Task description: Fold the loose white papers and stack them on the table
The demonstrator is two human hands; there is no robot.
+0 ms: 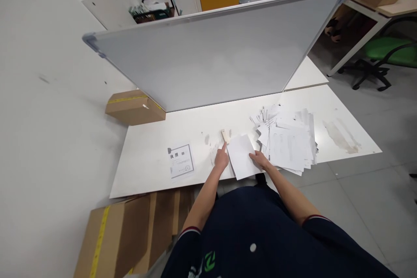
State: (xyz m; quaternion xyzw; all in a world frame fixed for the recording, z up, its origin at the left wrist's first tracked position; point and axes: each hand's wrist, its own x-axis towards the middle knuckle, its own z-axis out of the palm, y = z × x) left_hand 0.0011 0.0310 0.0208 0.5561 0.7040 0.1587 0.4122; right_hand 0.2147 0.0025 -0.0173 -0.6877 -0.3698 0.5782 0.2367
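A blank white sheet of paper (243, 156) lies tilted over the front part of the white table. My right hand (259, 159) pinches its right edge, thumb on top. Beside the sheet's left edge is my left hand (221, 159), its index finger stretched forward and the other fingers partly hidden. That fingertip reaches the near end of a small beige oblong object (224, 134), whose kind I cannot make out. Right of my hands spreads a messy pile of printed papers (289, 143). A printed certificate (181, 160) with a dark border lies to the left.
A large whiteboard (211, 56) stands tilted along the back of the white table (143, 156). One cardboard box (137, 110) sits at the table's back left; more boxes (114, 234) are below left. A green chair (387, 54) stands far right, near a desk.
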